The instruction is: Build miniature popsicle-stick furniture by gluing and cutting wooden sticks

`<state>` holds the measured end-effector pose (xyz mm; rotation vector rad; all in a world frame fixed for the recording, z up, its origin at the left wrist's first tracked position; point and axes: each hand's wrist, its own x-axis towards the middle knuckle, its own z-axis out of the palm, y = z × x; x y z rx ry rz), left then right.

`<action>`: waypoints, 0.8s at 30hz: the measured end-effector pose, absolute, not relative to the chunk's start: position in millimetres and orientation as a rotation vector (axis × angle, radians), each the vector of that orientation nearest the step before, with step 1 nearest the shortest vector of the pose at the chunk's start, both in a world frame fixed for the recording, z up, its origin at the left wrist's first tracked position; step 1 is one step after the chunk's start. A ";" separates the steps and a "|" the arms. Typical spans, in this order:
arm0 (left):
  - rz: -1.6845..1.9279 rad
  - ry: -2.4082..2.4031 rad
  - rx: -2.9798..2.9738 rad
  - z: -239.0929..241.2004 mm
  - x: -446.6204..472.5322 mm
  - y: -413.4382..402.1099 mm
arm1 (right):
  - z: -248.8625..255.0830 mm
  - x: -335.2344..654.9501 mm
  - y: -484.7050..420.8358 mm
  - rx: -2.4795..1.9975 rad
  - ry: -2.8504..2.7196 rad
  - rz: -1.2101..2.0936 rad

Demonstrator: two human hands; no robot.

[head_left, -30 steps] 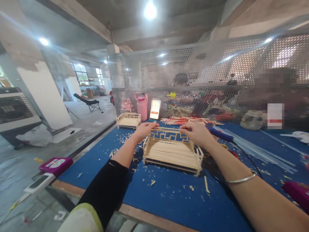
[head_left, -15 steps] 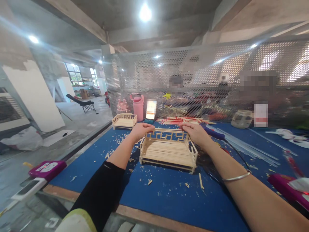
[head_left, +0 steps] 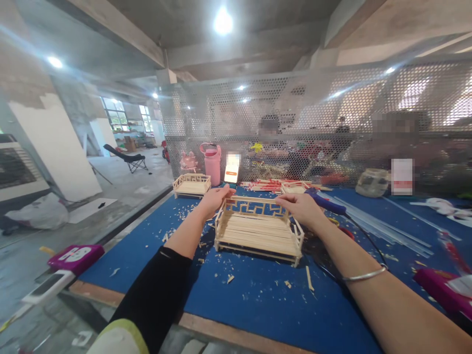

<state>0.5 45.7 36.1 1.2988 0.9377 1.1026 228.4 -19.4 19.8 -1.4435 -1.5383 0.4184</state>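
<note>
A miniature wooden bench (head_left: 258, 231) made of thin sticks, with a slatted seat and a lattice backrest, stands upright on the blue tabletop in front of me. Along the top of its backrest runs a thin wooden stick (head_left: 254, 199); whether it is fixed there I cannot tell. My left hand (head_left: 214, 200) has its fingers closed at the stick's left end. At the right end, the thumb and fingers of my right hand (head_left: 303, 210) pinch it. The fingertips partly cover the backrest's two upper corners.
Another small stick bench (head_left: 191, 185) stands back left, near a pink bottle (head_left: 212, 166) and a lit phone (head_left: 232, 168). Red-tipped sticks (head_left: 269, 186) lie behind. A blue-handled tool (head_left: 328, 202) with a cord and clear glue sticks (head_left: 379, 223) lie right. Wood scraps litter the tabletop (head_left: 250, 314).
My right fingers have shifted slightly inward along the top of the backrest, and my left fingers have lifted a little. The bench stays in place; the camera view has shifted slightly.
</note>
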 end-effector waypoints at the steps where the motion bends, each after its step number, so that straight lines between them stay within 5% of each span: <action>1: 1.111 0.940 1.264 36.9 0.8 43.8 | 19.4 228.5 -19.6 -1.443 -1.540 0.418; 7: 1.170 0.994 1.297 37.0 -1.1 44.4 | 16.2 229.3 -18.2 -1.400 -1.526 0.412; 14: 2.051 1.044 1.984 57.1 11.4 3.8 | 51.0 235.2 -58.4 -1.283 -1.494 0.090; 19: 1.344 0.648 2.546 49.1 51.5 -79.5 | 65.5 231.7 -129.3 -1.195 -1.747 -0.166; 24: 0.943 0.584 2.043 25.0 77.7 -108.2 | 23.1 257.6 -161.1 -1.497 -1.700 0.149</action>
